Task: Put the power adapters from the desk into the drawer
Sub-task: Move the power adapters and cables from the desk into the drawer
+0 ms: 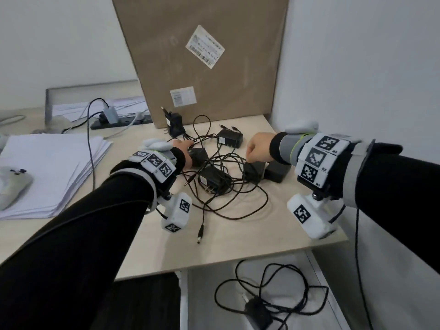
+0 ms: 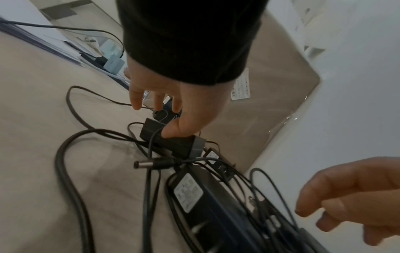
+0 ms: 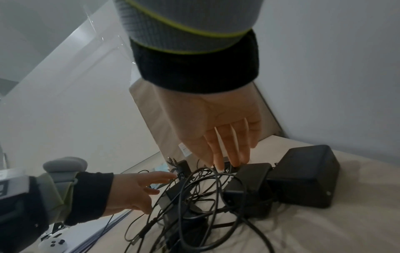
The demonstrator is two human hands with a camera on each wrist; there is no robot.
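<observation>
Several black power adapters lie in a tangle of black cables [image 1: 228, 198] on the pale desk [image 1: 238, 246]. My left hand [image 1: 184, 148] reaches over one adapter [image 1: 198, 156]; in the left wrist view the thumb [image 2: 173, 131] touches this adapter [image 2: 184, 145] while the fingers [image 2: 136, 102] stay spread and straight. My right hand [image 1: 258, 148] hangs over another adapter [image 1: 254, 171], and its straight fingertips [image 3: 220, 164] point down at that adapter's [image 3: 253, 178] far edge. Below the desk the open white drawer [image 1: 204, 294] holds one adapter [image 1: 258, 310] with its cable.
A large cardboard box [image 1: 209, 55] leans against the wall behind the pile. More adapters sit at the right [image 1: 277, 171], the back [image 1: 229, 138] and the middle [image 1: 213, 181]. A paper stack [image 1: 47, 167], a white controller [image 1: 12, 184] and a power strip [image 1: 119, 121] lie left.
</observation>
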